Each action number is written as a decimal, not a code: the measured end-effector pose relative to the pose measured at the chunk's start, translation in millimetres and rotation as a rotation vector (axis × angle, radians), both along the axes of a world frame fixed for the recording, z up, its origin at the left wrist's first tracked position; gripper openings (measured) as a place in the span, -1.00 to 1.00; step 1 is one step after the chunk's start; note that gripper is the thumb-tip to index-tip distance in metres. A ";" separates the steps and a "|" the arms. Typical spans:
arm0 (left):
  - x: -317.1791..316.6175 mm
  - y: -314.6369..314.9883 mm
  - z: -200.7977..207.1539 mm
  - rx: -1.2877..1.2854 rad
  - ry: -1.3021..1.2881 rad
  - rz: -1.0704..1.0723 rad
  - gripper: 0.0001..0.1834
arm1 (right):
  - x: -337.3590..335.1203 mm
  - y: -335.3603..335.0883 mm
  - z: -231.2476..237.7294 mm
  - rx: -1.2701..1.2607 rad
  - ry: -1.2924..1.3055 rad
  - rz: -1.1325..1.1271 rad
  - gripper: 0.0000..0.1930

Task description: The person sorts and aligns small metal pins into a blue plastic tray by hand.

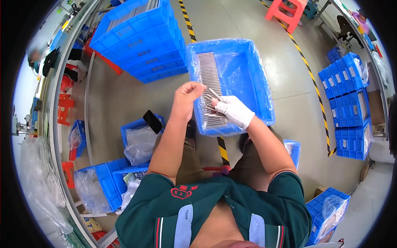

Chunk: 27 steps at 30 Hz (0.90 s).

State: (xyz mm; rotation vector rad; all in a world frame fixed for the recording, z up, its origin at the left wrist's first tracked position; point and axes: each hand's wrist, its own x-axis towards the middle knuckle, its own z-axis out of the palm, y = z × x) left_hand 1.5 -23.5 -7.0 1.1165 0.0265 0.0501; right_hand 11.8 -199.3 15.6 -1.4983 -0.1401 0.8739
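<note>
In front of me stands a blue plastic crate [264,82] lined with clear film. Slim silvery metal rods [208,68] lie side by side in a long row along its left side. My right hand [235,111], in a white glove with bare fingertips, is closed on several loose metal rods [216,96] above the near end of that row. Close to its left is my left hand [188,97], bare, with thumb and forefinger pinched together near the rod tips. Whatever the pinch holds, if anything, is too small to make out.
Stacked blue crates [144,45] rise at the far left, the top one filled with rods. More blue crates [347,107] are stacked at the right. A black phone [152,121] rests by a bagged crate near my left arm. A red stool [287,12] stands at the back.
</note>
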 end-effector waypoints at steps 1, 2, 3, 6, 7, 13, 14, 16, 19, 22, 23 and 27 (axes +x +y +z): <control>-0.3 0.3 1.6 0.001 -0.001 0.001 -0.91 | 0.4 0.8 -0.5 0.018 0.036 0.023 -0.67; -0.5 0.2 3.0 0.004 0.026 -0.038 -0.91 | -0.4 1.5 0.1 0.018 0.035 0.024 -0.67; -0.7 0.1 3.6 0.006 0.054 -0.077 -0.90 | -1.9 2.1 1.0 0.017 0.054 0.050 -0.67; -2.1 4.5 3.5 0.025 0.059 -0.133 -0.90 | -3.7 2.0 3.1 0.023 0.083 0.075 -0.68; -2.0 6.8 3.4 0.026 0.059 -0.133 -0.90 | -3.4 2.6 4.2 0.032 0.090 0.077 -0.68; -0.2 11.2 -0.1 0.109 0.097 -0.158 -0.91 | -2.2 4.1 1.6 -0.078 -0.016 0.123 -0.67; -1.2 10.6 2.3 0.105 0.092 -0.147 -0.91 | -2.2 4.7 2.1 -0.077 -0.014 0.123 -0.67; -2.7 10.7 2.8 0.104 0.091 -0.139 -0.91 | -2.6 6.0 4.1 -0.038 0.046 0.104 -0.67; -3.6 15.1 1.3 0.096 0.083 -0.145 -0.92 | -1.8 6.1 3.1 -0.129 -0.061 0.122 -0.64; -0.8 21.6 2.9 0.247 0.090 -0.234 -0.92 | 0.4 3.0 2.6 -0.242 -0.333 0.223 -0.60; 0.7 22.8 1.9 0.157 0.112 -0.269 -0.92 | -1.1 4.4 5.6 -0.264 -0.331 0.221 -0.58; -1.9 13.8 -1.0 0.100 0.097 -0.223 -0.91 | -0.3 4.1 1.9 -0.264 -0.310 0.191 -0.59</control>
